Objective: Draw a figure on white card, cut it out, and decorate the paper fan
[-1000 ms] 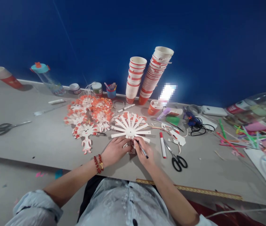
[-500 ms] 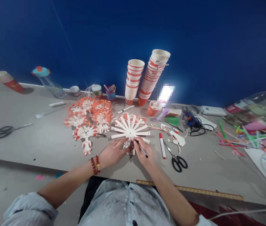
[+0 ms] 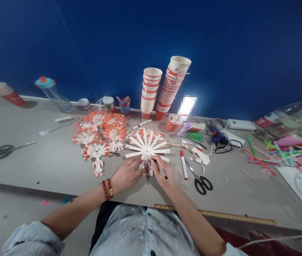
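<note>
In front of me lies a white paper cut-out [image 3: 147, 149] with strips fanned out around its top and dark lines drawn on its lower part. My right hand [image 3: 164, 174] is closed around a black marker [image 3: 162, 170], its tip on or just above the drawn part; the exact contact is too small to tell. My left hand [image 3: 128, 173] lies flat with fingers stretched, the fingertips on the left edge of the cut-out. Right of my right hand are a red-capped white marker [image 3: 184, 165] and black-handled scissors [image 3: 202, 184].
Finished-looking paper figures with orange-red tips [image 3: 97, 153] are piled at the left. Tall stacks of paper cups [image 3: 151, 92] stand by the blue wall. Another pair of scissors [image 3: 5, 151] lies far left. Colourful straws and scraps [image 3: 284, 153] crowd the right side.
More dark lines show differently on the cut-out's lower part as my right hand shifts slightly with the marker. My left hand stays on the paper. The whole view has drifted slightly.
</note>
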Demonstrator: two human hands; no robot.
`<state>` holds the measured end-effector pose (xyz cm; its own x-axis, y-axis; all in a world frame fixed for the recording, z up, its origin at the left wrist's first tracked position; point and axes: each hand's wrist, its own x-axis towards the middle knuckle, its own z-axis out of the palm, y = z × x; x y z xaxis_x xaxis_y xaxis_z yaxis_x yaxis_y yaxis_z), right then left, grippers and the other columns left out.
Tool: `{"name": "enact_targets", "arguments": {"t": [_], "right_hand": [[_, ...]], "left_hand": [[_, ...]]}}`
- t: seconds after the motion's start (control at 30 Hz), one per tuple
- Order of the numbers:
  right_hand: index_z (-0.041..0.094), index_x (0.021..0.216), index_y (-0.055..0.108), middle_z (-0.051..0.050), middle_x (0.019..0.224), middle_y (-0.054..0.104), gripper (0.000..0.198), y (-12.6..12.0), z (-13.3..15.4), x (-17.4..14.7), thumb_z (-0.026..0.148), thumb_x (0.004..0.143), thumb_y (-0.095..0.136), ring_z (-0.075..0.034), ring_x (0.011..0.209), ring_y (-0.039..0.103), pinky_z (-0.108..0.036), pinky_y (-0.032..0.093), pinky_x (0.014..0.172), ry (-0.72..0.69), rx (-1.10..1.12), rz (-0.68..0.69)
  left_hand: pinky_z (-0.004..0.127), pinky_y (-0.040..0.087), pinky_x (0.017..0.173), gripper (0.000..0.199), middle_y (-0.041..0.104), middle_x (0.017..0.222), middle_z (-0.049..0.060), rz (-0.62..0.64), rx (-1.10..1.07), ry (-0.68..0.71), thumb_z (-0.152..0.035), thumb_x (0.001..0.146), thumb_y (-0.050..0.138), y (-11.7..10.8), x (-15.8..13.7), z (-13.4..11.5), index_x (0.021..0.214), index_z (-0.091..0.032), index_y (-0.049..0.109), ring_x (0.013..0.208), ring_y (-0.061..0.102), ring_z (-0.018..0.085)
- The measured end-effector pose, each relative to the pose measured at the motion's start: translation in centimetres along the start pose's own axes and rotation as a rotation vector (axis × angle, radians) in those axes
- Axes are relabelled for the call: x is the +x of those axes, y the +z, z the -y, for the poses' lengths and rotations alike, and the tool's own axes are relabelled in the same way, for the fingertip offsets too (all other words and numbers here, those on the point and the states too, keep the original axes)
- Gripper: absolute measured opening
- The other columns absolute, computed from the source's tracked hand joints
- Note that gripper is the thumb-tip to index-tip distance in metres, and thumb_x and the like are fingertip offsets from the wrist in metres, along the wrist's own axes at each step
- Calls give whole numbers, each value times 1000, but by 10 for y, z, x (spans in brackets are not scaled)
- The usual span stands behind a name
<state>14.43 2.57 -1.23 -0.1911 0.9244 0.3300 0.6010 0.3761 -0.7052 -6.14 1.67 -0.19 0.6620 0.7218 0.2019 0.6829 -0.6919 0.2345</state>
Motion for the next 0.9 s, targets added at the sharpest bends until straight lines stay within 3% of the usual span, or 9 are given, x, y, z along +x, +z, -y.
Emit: {"name": "enact_targets", "arguments": {"t": [0.3, 0.5, 0.67, 0.9], "right_hand": [[24, 106, 61, -3, 86, 71, 20, 0, -1, 1, 29, 100, 42, -19, 74, 66, -28, 47, 68, -5, -14, 25], [22, 106, 62, -4, 88, 73, 21, 1, -1, 1, 29, 100, 43, -20, 75, 68, -29, 48, 69, -2, -28, 14], [24, 107, 61, -4, 90, 73, 21, -1, 0, 1, 30, 100, 42, -20, 77, 68, -28, 49, 71, -13, -12, 18], [23, 110, 54, -5, 91, 73, 16, -4, 5, 5, 31, 99, 44, -20, 84, 69, -30, 52, 77, 75, 194, 24]], "left_hand": [[46, 45, 101, 26, 53, 131, 12, 0, 23, 20, -24, 97, 50, 0, 1, -1, 120, -24, 61, 121, 50, 27], [47, 41, 107, 23, 50, 140, 13, -3, -3, 67, -27, 95, 53, 1, 3, 1, 115, -21, 61, 134, 41, 29], [47, 41, 106, 25, 48, 142, 12, 29, 30, 66, -31, 95, 54, 3, 4, 1, 117, -21, 59, 131, 43, 29], [45, 42, 105, 28, 45, 145, 11, 44, 87, 78, -32, 91, 61, 3, 4, -1, 116, -20, 58, 123, 47, 29]]}}
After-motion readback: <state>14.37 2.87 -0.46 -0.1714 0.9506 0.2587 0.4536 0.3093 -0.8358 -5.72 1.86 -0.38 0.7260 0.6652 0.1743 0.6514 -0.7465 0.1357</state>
